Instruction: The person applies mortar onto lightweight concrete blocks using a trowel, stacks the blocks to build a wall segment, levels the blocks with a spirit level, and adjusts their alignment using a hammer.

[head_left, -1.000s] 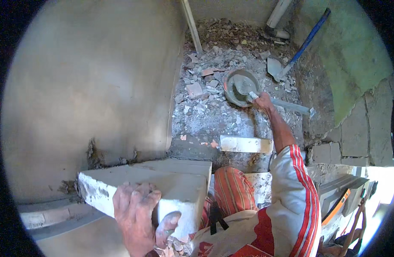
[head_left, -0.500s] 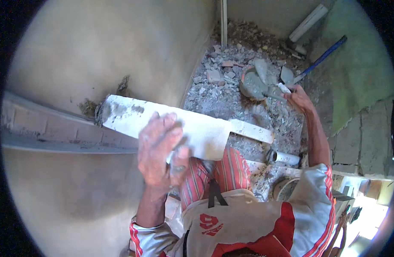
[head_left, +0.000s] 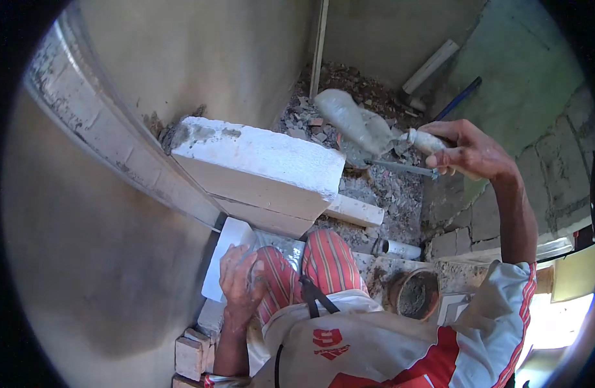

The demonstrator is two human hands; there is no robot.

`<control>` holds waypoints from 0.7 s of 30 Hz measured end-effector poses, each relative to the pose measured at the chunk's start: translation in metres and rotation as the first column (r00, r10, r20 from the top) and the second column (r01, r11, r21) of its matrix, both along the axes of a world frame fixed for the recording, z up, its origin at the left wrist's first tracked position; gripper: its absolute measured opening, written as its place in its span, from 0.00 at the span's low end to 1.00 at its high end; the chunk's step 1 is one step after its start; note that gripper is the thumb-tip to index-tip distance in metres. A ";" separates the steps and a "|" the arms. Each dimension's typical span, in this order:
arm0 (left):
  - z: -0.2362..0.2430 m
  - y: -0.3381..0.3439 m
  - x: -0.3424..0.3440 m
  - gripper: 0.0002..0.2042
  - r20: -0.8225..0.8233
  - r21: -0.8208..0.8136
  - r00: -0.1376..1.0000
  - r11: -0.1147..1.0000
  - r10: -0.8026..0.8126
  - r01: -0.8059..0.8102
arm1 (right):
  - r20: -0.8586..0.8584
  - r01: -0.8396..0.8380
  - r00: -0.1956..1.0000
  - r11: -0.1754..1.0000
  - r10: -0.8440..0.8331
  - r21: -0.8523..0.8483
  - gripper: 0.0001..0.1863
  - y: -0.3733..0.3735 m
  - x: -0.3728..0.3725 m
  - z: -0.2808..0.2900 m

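Observation:
My right hand [head_left: 468, 152] is closed around the pale handle of a trowel [head_left: 355, 123], raised with grey mortar on its blade. Below it shows the straight handle [head_left: 401, 169] of a pan, whose bowl is mostly hidden by the trowel. In front of my knees stands a low wall of white blocks [head_left: 258, 155], with mortar smears at its left end. My left hand [head_left: 241, 281] hangs by my left knee with fingers loosely bent and apart, beside a loose white block [head_left: 226, 255]. I cannot tell whether it touches that block.
Rubble [head_left: 297, 123] covers the floor beyond the wall. A pale bar [head_left: 355, 210] juts from behind the blocks, near a white pipe end [head_left: 401, 251]. A round bucket [head_left: 415, 294] stands right of my legs. Bricks [head_left: 191, 355] are stacked at lower left; a blue handle [head_left: 457, 97] leans at right.
My left hand has dropped from above the white wall to beside my left knee. My right hand has lifted the trowel with mortar up from the pan. The view has shifted.

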State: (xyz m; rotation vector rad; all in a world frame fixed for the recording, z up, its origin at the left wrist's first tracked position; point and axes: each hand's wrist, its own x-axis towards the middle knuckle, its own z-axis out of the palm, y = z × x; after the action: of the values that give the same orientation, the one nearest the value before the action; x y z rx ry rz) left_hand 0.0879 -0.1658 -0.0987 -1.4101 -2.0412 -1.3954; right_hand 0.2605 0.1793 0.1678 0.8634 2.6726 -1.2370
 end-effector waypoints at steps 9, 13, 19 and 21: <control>-0.045 -0.040 0.011 0.09 0.165 -0.128 0.976 0.985 0.140 -0.120 | 0.120 -0.262 0.959 0.631 0.258 0.730 0.26 -0.074 -0.007 -0.015; -0.053 -0.044 0.015 0.10 0.170 -0.115 0.975 0.985 0.145 -0.127 | 0.219 -0.284 0.957 0.450 0.190 0.847 0.28 -0.093 -0.017 -0.012; -0.066 -0.052 0.004 0.13 0.154 -0.058 0.977 0.989 0.145 -0.138 | 0.220 -0.291 0.934 0.247 0.280 0.924 0.23 -0.110 -0.051 -0.020; -0.068 -0.056 0.003 0.14 0.153 -0.050 0.977 0.988 0.150 -0.144 | 0.232 -0.304 0.926 0.223 0.299 0.926 0.22 -0.115 -0.064 -0.018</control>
State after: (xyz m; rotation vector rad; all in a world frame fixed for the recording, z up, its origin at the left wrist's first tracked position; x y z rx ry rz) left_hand 0.0911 -0.2215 -0.1667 -1.1693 -2.2307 -1.4511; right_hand 0.1968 0.0642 0.1503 0.2436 3.1779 0.6809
